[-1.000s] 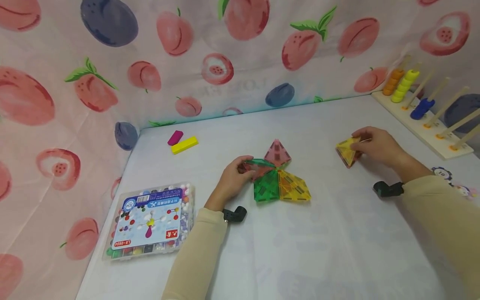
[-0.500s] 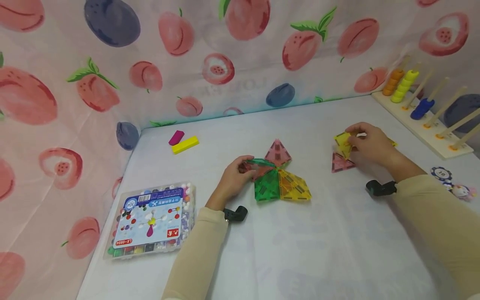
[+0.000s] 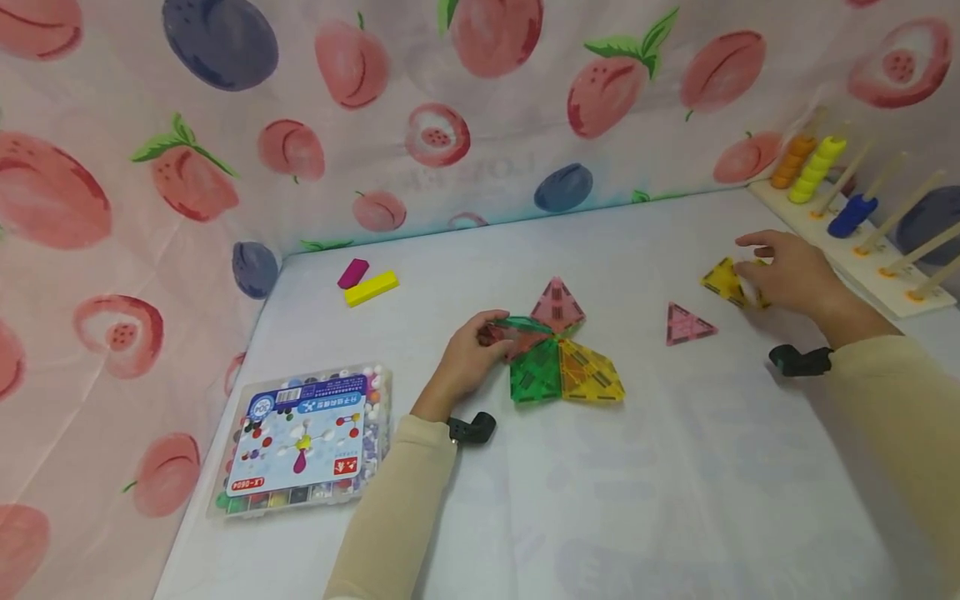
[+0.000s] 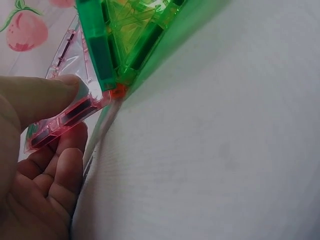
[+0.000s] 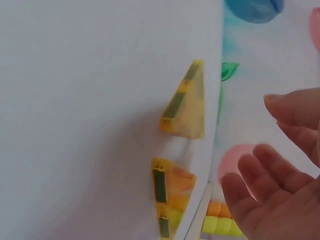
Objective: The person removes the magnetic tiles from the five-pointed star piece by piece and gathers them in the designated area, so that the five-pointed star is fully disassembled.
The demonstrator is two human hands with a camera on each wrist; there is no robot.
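Note:
My left hand pinches a clear pink magnetic tile between thumb and fingers; it joins a green tile at one corner. The tile belongs to a fan-shaped group holding a green tile, a yellow part and a pink triangular part. My right hand, fingers spread and holding nothing, hovers by two yellow tiles. One is a yellow triangle; the other yellow tile lies beside it, partly hidden by the hand in the head view. A pink triangle lies nearer the group.
A clear box of molecule-model parts stands at the left. Behind it lie a yellow block and a magenta block. A peg board with stacked beads runs along the right back edge, against a fruit-print cloth.
My right hand has separated the yellow triangle from the pink one, set it down farther right beside another yellow tile and let go. The pink triangle stays on the table. My left hand keeps its place.

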